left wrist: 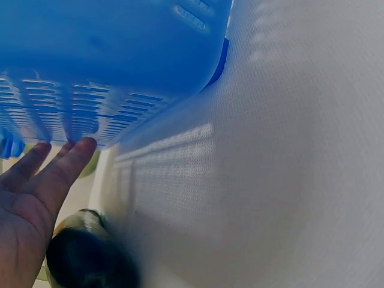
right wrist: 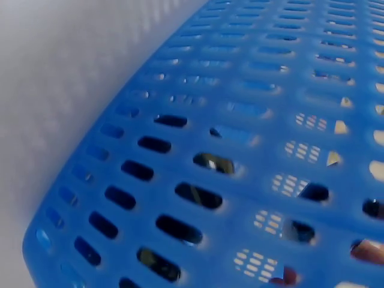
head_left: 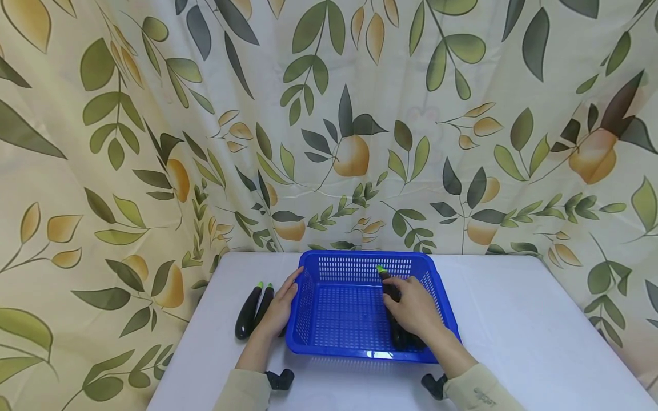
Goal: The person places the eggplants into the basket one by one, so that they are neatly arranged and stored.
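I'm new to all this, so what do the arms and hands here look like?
The left hand and right hand are ungloved. The sleeves are pale beige, the right one with a small greyish marking. A bent black piece shows by each sleeve.

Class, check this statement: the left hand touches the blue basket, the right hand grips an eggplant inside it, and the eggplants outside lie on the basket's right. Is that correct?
The side is wrong: the head view shows the outside eggplants on the left of the blue basket. The left hand does touch it, and the right hand grips an eggplant inside.
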Tool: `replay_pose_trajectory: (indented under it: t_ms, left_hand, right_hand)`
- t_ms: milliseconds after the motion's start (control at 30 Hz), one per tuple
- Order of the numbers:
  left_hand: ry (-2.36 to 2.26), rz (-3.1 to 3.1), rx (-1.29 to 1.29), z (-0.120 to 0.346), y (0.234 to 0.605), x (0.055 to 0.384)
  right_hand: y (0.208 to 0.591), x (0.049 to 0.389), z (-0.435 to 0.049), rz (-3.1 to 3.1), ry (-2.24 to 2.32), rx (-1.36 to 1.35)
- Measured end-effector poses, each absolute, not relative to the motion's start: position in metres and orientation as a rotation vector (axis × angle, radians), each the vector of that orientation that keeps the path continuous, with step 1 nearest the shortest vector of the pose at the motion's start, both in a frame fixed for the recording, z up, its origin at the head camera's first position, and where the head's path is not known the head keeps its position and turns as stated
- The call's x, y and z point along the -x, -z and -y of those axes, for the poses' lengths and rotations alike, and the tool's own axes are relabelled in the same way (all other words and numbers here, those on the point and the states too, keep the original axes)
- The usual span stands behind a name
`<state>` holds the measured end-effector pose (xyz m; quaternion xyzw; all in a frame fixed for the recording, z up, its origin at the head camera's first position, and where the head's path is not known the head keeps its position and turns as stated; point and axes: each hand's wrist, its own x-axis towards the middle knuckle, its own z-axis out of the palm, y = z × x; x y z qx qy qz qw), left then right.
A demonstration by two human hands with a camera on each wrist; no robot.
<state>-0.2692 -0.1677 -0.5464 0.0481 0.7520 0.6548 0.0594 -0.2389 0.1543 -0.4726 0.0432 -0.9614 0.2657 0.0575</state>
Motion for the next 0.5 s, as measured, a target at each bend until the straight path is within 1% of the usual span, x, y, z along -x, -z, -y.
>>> replay_pose_trajectory:
  t_ms: [500]
  left_hand:
    - [-1.966, -2.289, -0.144, 0.168, 0.545, 0.268]
  right_hand:
    - [0.483, 0.240, -0.142, 2.943, -0.750, -0.113]
